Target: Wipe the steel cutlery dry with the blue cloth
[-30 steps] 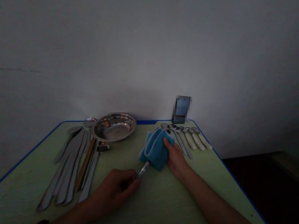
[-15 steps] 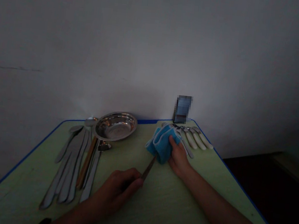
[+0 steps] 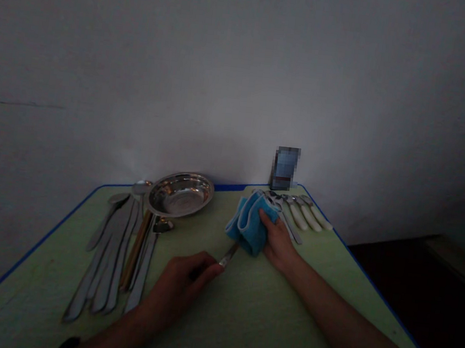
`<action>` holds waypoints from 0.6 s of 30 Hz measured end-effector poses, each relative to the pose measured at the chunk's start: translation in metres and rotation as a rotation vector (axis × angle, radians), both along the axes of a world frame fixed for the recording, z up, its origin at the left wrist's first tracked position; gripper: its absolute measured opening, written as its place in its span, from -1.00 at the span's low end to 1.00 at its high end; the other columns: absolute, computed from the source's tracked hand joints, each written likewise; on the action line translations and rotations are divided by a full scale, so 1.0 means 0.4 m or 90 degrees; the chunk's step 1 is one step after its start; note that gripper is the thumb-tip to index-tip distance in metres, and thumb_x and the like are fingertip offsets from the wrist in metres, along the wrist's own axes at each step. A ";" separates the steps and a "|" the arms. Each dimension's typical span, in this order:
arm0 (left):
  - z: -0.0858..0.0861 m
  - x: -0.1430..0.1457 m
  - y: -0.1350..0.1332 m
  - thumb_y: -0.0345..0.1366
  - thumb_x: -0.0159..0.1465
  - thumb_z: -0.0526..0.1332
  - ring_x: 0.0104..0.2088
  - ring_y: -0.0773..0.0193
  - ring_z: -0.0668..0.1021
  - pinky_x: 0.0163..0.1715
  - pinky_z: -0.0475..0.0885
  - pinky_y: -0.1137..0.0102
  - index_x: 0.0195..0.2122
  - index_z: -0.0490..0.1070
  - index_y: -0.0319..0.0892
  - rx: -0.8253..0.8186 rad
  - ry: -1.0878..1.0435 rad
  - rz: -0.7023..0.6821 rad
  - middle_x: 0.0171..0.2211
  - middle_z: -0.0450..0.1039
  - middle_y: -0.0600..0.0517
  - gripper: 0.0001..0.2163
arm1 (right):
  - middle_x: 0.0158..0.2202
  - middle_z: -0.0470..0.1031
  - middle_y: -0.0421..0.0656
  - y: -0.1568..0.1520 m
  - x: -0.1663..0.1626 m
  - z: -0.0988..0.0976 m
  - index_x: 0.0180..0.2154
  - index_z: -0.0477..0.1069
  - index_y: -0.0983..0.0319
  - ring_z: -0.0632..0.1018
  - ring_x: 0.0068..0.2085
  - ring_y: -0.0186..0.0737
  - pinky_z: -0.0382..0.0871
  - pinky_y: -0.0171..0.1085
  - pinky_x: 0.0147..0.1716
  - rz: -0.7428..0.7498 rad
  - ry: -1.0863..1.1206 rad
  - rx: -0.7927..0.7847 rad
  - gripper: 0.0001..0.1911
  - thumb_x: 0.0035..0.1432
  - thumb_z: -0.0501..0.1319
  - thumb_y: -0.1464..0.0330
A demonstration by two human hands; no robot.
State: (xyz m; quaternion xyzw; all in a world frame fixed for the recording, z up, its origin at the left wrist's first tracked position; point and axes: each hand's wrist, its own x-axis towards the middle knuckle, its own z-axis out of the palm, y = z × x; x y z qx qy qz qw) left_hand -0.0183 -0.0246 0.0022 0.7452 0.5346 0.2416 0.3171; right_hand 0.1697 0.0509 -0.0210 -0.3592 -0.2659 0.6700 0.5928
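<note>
Low over the middle of the table, my left hand point(image 3: 186, 277) pinches the end of a slim metal utensil point(image 3: 229, 255). The utensil's far end is hidden in a folded blue cloth point(image 3: 254, 226), so I cannot make out its kind. My right hand point(image 3: 277, 239) is closed on the cloth from the right, thumb on top. Just behind the cloth lie several spoons with white handles point(image 3: 301, 214) and a metal-handled piece point(image 3: 292, 228), partly covered from view.
A shiny steel bowl point(image 3: 180, 195) stands at the back. Left of it lie several metal utensils point(image 3: 113, 261) and brown chopsticks point(image 3: 135, 252). A phone-like device point(image 3: 285, 168), blurred out, leans at the wall. Blue edging rims the green table point(image 3: 267, 321).
My left hand has shifted slightly up and left, and less of the utensil shows between it and the cloth. The right hand still grips the cloth, nearly in the same place.
</note>
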 end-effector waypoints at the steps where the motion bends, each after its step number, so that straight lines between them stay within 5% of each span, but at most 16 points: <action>1: 0.002 0.001 0.000 -0.18 0.23 0.04 -0.58 0.38 0.39 -0.59 0.20 0.52 -0.47 0.40 -0.21 -0.005 0.012 -0.009 -0.61 0.35 0.13 -0.73 | -0.36 0.57 -0.20 -0.002 0.000 0.000 -0.30 0.44 0.20 0.53 -0.18 -0.16 0.38 -0.16 -0.14 0.010 -0.006 0.003 -0.71 -0.12 0.32 0.24; 12: 0.003 0.006 -0.002 -0.20 0.27 0.00 -0.56 0.36 0.43 -0.57 0.23 0.51 -0.37 0.44 -0.18 0.000 0.041 -0.031 -0.54 0.45 0.11 -0.73 | -0.37 0.57 -0.19 -0.011 0.002 -0.004 -0.30 0.45 0.22 0.54 -0.21 -0.17 0.37 -0.16 -0.13 0.077 -0.031 0.014 -0.72 -0.12 0.32 0.27; 18: -0.008 0.001 0.000 -0.23 0.22 0.03 -0.61 0.38 0.37 -0.61 0.19 0.52 -0.43 0.41 -0.20 0.011 0.040 -0.002 -0.63 0.34 0.14 -0.77 | -0.37 0.57 -0.19 -0.012 -0.002 0.007 -0.29 0.45 0.22 0.53 -0.18 -0.16 0.36 -0.17 -0.11 0.064 -0.019 -0.005 -0.72 -0.13 0.32 0.30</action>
